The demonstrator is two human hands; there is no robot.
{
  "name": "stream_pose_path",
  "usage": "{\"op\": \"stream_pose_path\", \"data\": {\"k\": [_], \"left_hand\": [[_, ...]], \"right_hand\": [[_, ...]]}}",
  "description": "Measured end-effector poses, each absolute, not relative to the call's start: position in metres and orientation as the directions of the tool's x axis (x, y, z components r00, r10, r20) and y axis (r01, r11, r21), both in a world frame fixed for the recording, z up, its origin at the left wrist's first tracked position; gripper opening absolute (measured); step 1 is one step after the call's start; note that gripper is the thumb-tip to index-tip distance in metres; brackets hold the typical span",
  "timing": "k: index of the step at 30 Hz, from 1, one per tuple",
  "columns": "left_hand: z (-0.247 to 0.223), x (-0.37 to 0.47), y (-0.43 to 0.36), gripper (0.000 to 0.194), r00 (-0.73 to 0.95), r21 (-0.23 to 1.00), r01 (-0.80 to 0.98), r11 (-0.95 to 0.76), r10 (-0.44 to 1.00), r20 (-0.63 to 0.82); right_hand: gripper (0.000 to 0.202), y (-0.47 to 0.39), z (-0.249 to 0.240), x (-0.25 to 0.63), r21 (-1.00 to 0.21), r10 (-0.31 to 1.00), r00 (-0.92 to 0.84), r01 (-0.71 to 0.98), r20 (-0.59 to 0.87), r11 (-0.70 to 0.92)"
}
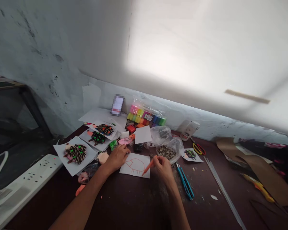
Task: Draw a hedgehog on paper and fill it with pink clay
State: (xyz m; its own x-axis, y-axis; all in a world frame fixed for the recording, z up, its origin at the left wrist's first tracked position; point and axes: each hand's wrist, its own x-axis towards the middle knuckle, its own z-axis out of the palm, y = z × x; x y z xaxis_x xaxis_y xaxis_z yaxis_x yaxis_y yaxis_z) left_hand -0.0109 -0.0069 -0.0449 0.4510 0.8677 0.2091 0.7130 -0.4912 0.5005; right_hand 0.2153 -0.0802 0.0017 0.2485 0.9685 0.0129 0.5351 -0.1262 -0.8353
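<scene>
We had a small white sheet (135, 164) lying on the dark desk (124, 204), straight in front of us and between our two hands. On it ran an orange line drawing — a rounded body, pointed toward the left, with short strokes below. Our right hand (162, 164) pinched an orange pen (148, 166) between thumb and fingers, the tip down at the sheet's lower right part. Our left hand (120, 156) rested at the sheet's upper left corner with its fingers bent; we could not tell whether they gripped anything.

Just beyond the sheet we saw a blank white card (143, 134), with pink clay (125, 141) to its left and a heap of striped seeds (166, 152) in clear plastic to its right. A teal-handled tool (184, 182) lay to the right of our right arm, and scissors (199, 149) with yellow and red handles lay farther back, near a white bottle (190, 131).

To the left we had a card bearing a spiky seed figure (76, 153) dotted green — two more such cards lay behind it. A pack of coloured clay (146, 116) stood by the wall (105, 91), and a white power strip (24, 188) ran along our far left.
</scene>
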Motion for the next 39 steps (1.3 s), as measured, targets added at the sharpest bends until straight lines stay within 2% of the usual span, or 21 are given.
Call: {"op": "stream_pose_path", "data": {"k": [2, 5, 11, 14, 16, 22, 29, 39], "left_hand": [[-0.046, -0.011, -0.006, 0.024, 0.451, 0.498, 0.715, -0.491, 0.868, 0.209], [-0.047, -0.011, -0.006, 0.023, 0.455, 0.496, 0.713, -0.496, 0.865, 0.210], [-0.047, -0.010, -0.005, 0.022, 0.454, 0.495, 0.713, -0.497, 0.865, 0.214], [-0.048, -0.010, -0.004, 0.021, 0.452, 0.498, 0.714, -0.493, 0.867, 0.210], [-0.049, -0.010, -0.004, 0.021, 0.450, 0.498, 0.715, -0.491, 0.868, 0.209], [-0.050, -0.010, -0.005, 0.025, 0.446, 0.496, 0.718, -0.489, 0.870, 0.212], [-0.051, -0.009, -0.004, 0.025, 0.447, 0.476, 0.730, -0.492, 0.869, 0.212], [-0.051, -0.009, -0.005, 0.024, 0.443, 0.487, 0.723, -0.491, 0.869, 0.218]], "right_hand": [[0.029, -0.078, -0.001, 0.207, -0.949, 0.979, 0.203, 0.308, 0.002, -0.062], [0.023, -0.075, -0.002, 0.193, -0.995, 0.974, 0.224, 0.084, -0.030, -0.050], [0.022, -0.070, 0.006, 0.175, -0.982, 0.964, 0.254, -0.185, -0.072, -0.024], [0.022, -0.067, 0.009, 0.170, -0.923, 0.968, 0.217, -0.383, -0.123, -0.032], [0.024, -0.066, 0.008, 0.168, -0.890, 0.970, 0.191, -0.454, -0.148, -0.046], [0.036, -0.066, -0.002, 0.164, -0.834, 0.967, 0.170, -0.548, -0.188, -0.065], [0.050, -0.065, -0.016, 0.164, -0.882, 0.961, 0.164, -0.453, -0.223, -0.128], [0.055, -0.070, -0.014, 0.160, -0.893, 0.950, 0.182, -0.420, -0.254, -0.159]]}}
